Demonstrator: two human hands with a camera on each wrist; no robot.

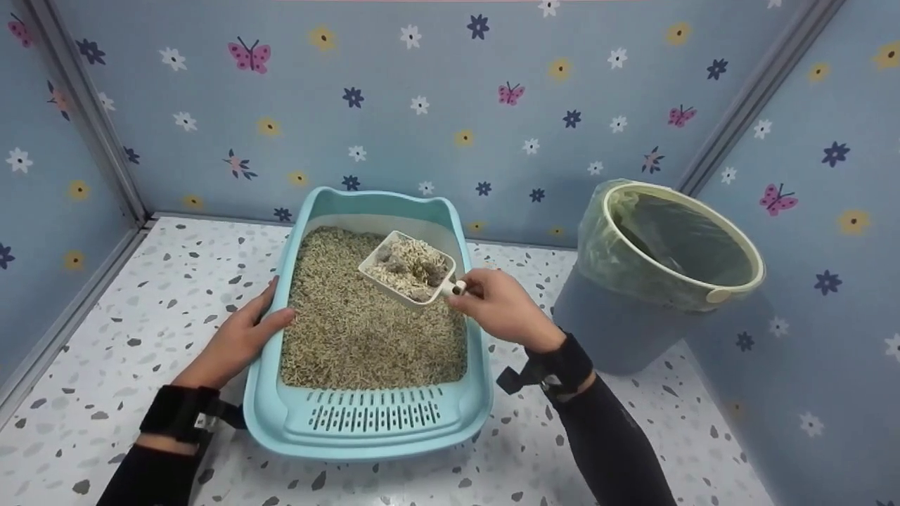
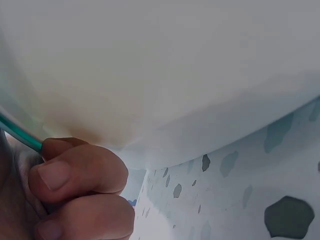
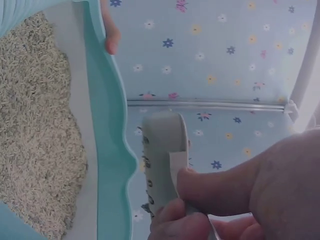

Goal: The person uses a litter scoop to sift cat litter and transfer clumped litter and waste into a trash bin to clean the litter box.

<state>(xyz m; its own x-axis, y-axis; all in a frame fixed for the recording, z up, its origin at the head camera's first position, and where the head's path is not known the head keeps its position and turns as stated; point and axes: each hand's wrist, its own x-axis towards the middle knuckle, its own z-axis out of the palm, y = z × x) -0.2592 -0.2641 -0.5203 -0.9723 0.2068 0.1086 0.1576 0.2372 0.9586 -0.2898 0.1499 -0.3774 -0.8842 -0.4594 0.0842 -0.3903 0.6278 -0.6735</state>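
A light-blue litter box (image 1: 373, 444) filled with pellet litter (image 1: 365, 344) stands on the floor. My left hand (image 1: 242, 337) grips its left rim, thumb over the inside edge; in the left wrist view the curled fingers (image 2: 80, 170) lie under the rim against the box's outer wall. My right hand (image 1: 503, 306) pinches the handle of a white litter scoop (image 1: 401, 289), held above the litter near the box's right side. Pale litter with greyish clumps (image 1: 415, 267) fills the scoop. In the right wrist view the scoop (image 3: 165, 150) shows its slotted side.
To the right stands a grey-blue trash bin (image 1: 612, 330) lined with a translucent bag (image 1: 598, 260) under a cream ring. Flower-patterned wall panels (image 1: 394, 91) close off the back and both sides. The speckled floor (image 1: 140, 337) shows around the box.
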